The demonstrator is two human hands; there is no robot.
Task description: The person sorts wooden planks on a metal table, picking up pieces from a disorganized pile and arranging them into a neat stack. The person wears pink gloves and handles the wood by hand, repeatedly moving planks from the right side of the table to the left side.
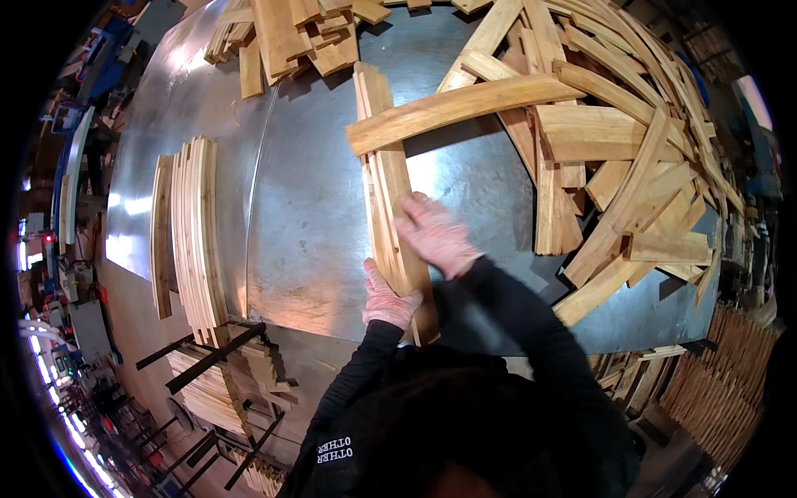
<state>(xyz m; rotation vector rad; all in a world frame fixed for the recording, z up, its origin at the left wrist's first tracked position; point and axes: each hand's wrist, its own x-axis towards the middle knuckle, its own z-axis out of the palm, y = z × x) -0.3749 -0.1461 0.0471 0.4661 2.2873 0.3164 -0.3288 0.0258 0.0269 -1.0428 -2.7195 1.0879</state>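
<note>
A row of long wooden boards point(382, 199) stands on edge, packed side by side, on the metal tabletop point(307, 216), running from the middle of the near edge toward the far edge. The left hand point(390, 300), in a pale pink glove, is clamped across the row close to the near edge, its thumb along the left side. The right hand point(437, 236), gloved alike, lies against the row's right side a little farther in, just apart from the left; it is blurred, so I cannot tell whether its fingers grip or only press. A loose plank point(465, 108) lies across the row's far part and reaches right to a jumbled heap of boards point(602, 133), which covers much of the tabletop's right side up to the far right corner. Near the left edge, a separate stack of slats point(195, 232) extends toward the near left corner. Another wood pile point(286, 37) sits at the far edge, left of the middle.
</note>
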